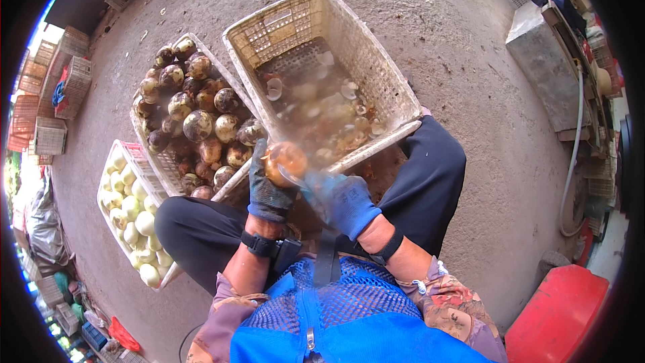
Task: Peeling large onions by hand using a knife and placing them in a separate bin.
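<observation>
My left hand [270,189], in a dark work glove, grips an orange-brown onion [285,163] by its left and lower side, over the near end of the crates. Close against its right is my right hand [347,201] in a blue glove, blurred. It is closed on a knife whose thin blade [291,177] lies against the lower part of the onion; the handle is hidden. Beyond my hands a tilted plastic crate [373,43] holds wet-looking scraps and pale skins [322,111]. To the left, unpeeled onions [197,126] with dark, patchy skins fill another crate [229,71].
Peeled whitish onions [144,223] fill a crate [113,242] beside my left knee. At right stand a metal box [536,60], a grey hose [574,161] and a red object [557,312]. Stacked crates [50,136] line the left side; concrete floor [484,161] lies between.
</observation>
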Available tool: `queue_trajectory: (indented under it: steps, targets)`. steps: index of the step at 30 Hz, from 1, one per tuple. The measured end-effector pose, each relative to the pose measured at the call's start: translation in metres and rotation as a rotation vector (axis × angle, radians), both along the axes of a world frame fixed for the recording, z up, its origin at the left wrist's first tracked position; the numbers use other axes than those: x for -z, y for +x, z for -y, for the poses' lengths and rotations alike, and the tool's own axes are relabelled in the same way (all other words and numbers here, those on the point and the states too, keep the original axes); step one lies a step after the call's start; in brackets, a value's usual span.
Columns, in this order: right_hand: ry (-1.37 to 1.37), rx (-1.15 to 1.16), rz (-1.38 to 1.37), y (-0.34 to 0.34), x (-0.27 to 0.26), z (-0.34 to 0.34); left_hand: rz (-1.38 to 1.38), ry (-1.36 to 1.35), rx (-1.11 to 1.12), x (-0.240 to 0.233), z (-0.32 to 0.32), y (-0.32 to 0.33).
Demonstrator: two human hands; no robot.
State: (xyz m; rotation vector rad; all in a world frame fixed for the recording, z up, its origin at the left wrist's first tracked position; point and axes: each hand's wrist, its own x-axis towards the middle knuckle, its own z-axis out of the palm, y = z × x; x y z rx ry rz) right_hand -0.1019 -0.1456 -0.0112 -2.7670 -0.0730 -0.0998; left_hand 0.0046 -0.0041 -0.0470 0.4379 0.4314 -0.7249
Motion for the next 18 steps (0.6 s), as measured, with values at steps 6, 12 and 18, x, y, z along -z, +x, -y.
queue_trajectory:
  steps: [6, 12, 18]
  targets:
    - [-0.066, 0.052, -0.228, 0.005, 0.002, -0.014, 0.076, 0.145, -0.033, 0.012, 0.004, -0.002]
    - [-0.073, 0.143, -0.141, 0.013, 0.016, -0.02, -0.068, 0.133, -0.155, -0.002, 0.012, -0.009]
    - [-0.091, -0.073, -0.134, 0.017, 0.023, 0.01, -0.013, 0.033, 0.02, 0.016, 0.004, 0.0]
